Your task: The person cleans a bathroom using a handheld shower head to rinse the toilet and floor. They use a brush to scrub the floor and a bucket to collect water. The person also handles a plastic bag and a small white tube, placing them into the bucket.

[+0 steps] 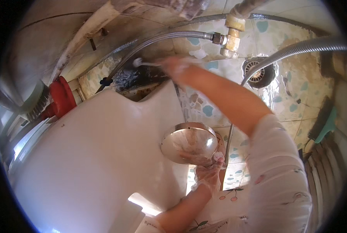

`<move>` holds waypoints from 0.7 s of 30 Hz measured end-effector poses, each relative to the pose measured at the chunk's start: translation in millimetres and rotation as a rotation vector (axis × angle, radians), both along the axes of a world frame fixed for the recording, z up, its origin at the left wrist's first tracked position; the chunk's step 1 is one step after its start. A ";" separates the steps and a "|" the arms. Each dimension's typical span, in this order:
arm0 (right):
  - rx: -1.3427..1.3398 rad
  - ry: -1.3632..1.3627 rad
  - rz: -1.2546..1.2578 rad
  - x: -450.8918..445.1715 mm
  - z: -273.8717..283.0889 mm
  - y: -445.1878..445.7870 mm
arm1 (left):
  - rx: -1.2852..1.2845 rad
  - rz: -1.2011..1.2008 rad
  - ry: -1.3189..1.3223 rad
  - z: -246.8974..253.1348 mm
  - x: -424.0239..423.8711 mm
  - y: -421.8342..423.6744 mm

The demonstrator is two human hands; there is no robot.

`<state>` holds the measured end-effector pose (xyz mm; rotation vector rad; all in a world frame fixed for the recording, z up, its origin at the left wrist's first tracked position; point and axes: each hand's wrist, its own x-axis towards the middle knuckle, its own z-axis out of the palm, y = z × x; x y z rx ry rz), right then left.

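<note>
My left hand [207, 176], in a thin clear plastic glove, grips the lower right edge of a shiny round metal bowl [188, 144]. The bowl is tilted beside a large white ceramic fixture [103, 151]. My right arm reaches across above the tiled floor. Blurred by motion, my right hand [176, 67] is closed around a thin pale stick [150, 64] with a small white head [138, 62]. That head hovers in front of a dark, dirty patch [135, 74] behind the fixture; whether it touches anything is unclear.
A braided hose [167, 35] runs from a brass valve [233, 39] past the fixture. A corrugated metal hose [301, 48] crosses the floor drain [256, 71]. Left stand a red plunger [62, 97] and a bristle brush [35, 102]; a teal-backed brush [326, 125] lies right.
</note>
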<state>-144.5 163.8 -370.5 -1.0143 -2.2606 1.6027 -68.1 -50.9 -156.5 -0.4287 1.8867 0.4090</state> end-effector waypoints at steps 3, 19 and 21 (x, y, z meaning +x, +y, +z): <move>-0.325 -0.085 -0.155 82.7 56.8 -8.9 | 0.030 0.093 0.007 -5.1 2.1 -20.4; -0.353 0.057 -0.149 96.3 34.2 -20.8 | -0.048 -0.060 0.016 -4.1 1.9 -10.3; -0.335 0.169 -0.195 79.4 55.3 -34.8 | 0.037 -0.056 0.071 -5.7 7.3 -20.3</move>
